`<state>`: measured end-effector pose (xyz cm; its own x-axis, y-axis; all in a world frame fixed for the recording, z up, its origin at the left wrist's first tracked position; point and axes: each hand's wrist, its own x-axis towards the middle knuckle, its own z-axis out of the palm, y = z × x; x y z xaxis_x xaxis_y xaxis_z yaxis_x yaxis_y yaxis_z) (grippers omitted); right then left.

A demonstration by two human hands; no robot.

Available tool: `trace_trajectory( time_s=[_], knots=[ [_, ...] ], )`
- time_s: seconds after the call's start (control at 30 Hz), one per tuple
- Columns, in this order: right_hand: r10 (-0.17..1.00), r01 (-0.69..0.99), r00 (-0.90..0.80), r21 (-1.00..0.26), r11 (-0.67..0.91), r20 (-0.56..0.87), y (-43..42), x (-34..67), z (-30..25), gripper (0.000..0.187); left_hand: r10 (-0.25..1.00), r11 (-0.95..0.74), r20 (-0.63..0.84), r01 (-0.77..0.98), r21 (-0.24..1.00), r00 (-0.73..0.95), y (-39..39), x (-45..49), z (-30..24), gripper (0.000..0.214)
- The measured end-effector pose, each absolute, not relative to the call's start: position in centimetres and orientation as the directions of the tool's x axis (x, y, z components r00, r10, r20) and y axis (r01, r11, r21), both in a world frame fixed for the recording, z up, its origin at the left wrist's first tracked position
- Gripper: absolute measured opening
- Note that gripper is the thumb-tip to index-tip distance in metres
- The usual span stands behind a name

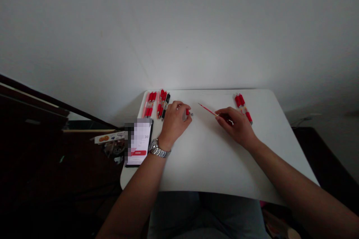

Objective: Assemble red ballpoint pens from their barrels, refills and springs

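My right hand (234, 125) pinches a thin red pen refill (206, 108) between thumb and fingertips, its point toward the upper left. My left hand (176, 122) is closed around a red pen part (187, 112); only a short red piece and a greyish tip show past the fingers. A gap separates the two hands above the white table (202, 164). Left of my left hand lie several red pens (150, 104), more red pens (161, 104) and a black pen (166, 106). Beyond my right hand lie red pens with clear middles (243, 108).
A phone (141, 140) with a lit screen, partly blurred, lies at the table's left edge beside my watch (159, 148). A pale wall (185, 37) rises behind the table. Small clutter (112, 147) sits in the dark area left of the table.
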<state>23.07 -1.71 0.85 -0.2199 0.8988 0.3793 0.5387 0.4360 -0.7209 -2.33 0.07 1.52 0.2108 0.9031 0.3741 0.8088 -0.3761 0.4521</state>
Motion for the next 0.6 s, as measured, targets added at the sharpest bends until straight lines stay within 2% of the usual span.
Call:
trace_trajectory(
  time_s=[0.43,0.6],
  knots=[
    [0.906,0.534,-0.229,-0.732,0.423,0.356,-1.8,23.19,0.88,0.021,0.899,-0.381,0.398,0.777,0.502,0.184,0.21,-2.43,1.48,0.022],
    [0.902,0.534,-0.234,-0.728,0.43,0.362,-1.78,23.1,1.05,0.02,0.904,-0.351,0.405,0.785,0.511,0.14,0.36,-2.6,1.28,0.015]
  ],
)
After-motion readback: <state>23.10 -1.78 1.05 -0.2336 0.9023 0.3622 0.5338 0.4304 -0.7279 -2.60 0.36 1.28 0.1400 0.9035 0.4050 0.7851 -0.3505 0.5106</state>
